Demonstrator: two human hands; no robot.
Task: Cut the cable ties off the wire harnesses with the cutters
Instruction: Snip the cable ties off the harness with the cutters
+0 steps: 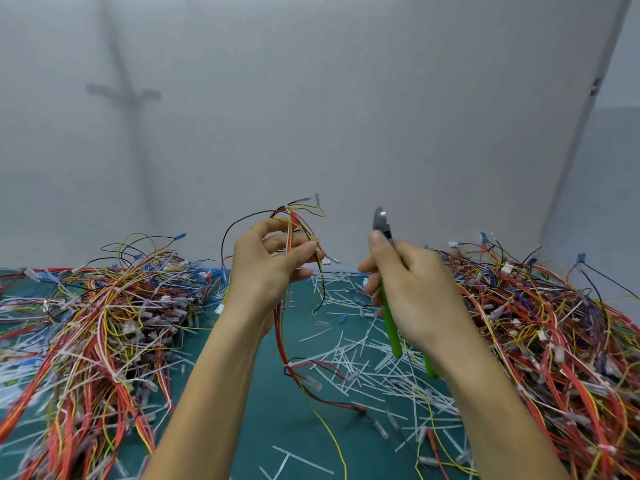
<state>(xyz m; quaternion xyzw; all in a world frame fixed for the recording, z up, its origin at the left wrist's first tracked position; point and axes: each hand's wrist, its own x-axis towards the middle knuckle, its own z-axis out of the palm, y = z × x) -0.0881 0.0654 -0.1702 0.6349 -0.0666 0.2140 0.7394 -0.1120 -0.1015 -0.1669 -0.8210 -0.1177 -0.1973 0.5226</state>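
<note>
Mat (270,410): green, under everything; grey wall behind
L pile (97,323): big harness tangle, red/yellow/blue, mat's left side
R pile (554,323): same sort of heap, right side
Cut ties (363,362): white offcuts strewn btwn the piles
Harness (300,226): lifted; wires fan above my grip, rest trails down to mat
Left hand (266,268): fingers curled, pinching Harness
Right hand (415,292): wrapped round cutters (390,323); green handles, blades up, nr Harness, not touching

Workshop bench: harness piles (104,323), cut ties (363,358), green mat (270,420).
</note>
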